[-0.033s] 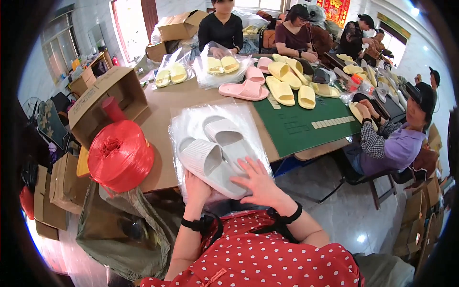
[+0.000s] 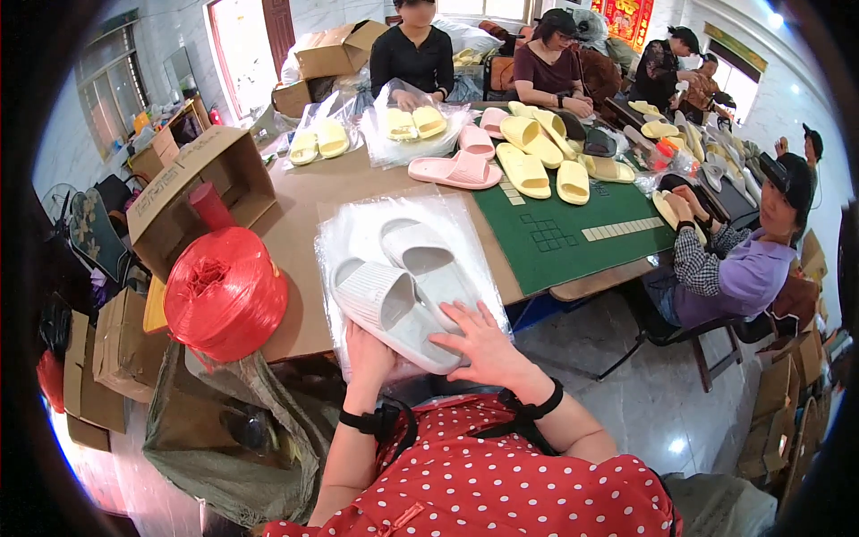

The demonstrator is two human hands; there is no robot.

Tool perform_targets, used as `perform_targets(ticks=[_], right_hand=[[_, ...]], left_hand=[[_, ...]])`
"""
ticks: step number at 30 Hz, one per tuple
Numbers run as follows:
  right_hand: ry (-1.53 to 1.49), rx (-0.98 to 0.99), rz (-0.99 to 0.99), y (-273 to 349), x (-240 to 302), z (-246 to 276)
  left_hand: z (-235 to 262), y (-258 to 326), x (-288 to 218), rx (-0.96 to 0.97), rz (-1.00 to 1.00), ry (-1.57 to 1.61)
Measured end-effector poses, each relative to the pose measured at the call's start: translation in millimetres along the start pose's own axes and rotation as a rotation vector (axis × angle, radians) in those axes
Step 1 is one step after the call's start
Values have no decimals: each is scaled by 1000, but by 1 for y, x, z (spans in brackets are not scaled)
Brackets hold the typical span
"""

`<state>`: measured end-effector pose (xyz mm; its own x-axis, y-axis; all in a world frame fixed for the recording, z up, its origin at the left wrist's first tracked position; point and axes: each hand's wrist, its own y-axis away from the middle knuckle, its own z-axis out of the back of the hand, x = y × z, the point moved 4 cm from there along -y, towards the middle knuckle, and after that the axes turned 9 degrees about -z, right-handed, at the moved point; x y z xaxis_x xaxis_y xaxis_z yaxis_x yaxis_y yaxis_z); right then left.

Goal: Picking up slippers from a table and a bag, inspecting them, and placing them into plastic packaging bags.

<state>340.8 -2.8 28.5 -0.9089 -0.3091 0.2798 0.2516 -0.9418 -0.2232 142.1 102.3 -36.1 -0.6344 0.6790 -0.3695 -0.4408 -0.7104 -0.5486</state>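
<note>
Our left hand (image 2: 369,351) grasps the clear plastic bag (image 2: 358,234) from below; our right hand (image 2: 479,345) lies released on the white foam slippers (image 2: 403,291), red string roll (image 2: 224,291) at nine o'clock.

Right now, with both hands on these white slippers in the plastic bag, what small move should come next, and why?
Probably slide the white slippers deeper into the clear plastic bag. The right hand lies flat on the near heel, the left hand props the edge from below, and the pair overhangs the table edge.
</note>
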Motion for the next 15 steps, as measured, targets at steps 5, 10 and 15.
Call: perform_targets(ticks=[5,10,15], right_hand=[[-108,-107,-35,-1,-5,-6],[-176,-154,-159,-9,-2,-18],[-231,-242,-108,-13,5,-21]], left_hand=[[0,-2,0,94,-8,-15],[-5,2,-3,49,-14,-115],[-6,6,4,67,-73,-156]])
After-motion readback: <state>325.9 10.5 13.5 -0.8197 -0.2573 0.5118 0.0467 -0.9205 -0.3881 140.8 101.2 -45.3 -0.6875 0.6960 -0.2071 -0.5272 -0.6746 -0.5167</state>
